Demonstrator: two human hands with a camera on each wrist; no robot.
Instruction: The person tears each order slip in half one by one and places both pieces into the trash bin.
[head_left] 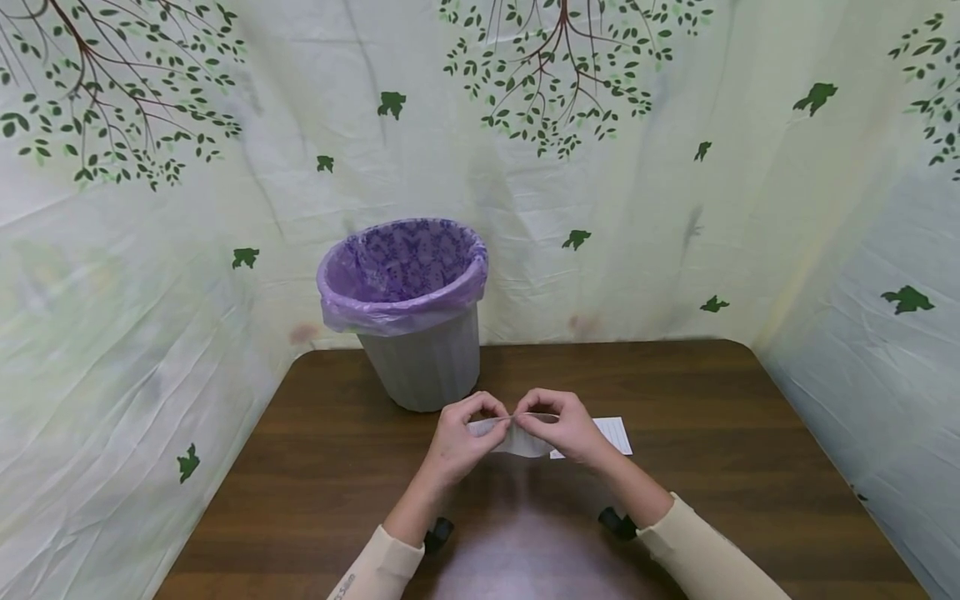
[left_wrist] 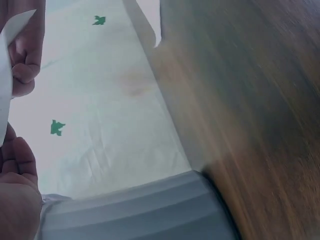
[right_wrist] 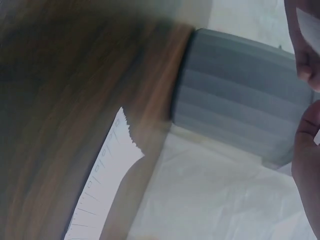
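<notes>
A piece of white paper (head_left: 522, 443) is held up over the table, its upper edge between both hands. My left hand (head_left: 459, 440) pinches it with thumb and fingertips on the left. My right hand (head_left: 572, 427) pinches it close by, the two sets of fingertips nearly touching. In the left wrist view the paper (left_wrist: 4, 85) shows only as a sliver at the left edge. Behind my right hand lies a lined sheet of paper (head_left: 615, 433), partly hidden in the head view. The right wrist view shows that sheet (right_wrist: 105, 180) with a ragged, torn end.
A grey trash bin (head_left: 427, 362) with a purple liner (head_left: 405, 315) stands at the back of the brown wooden table (head_left: 315, 500), left of centre beyond the hands. A leaf-patterned cloth (head_left: 630, 208) hangs behind the table and along both sides.
</notes>
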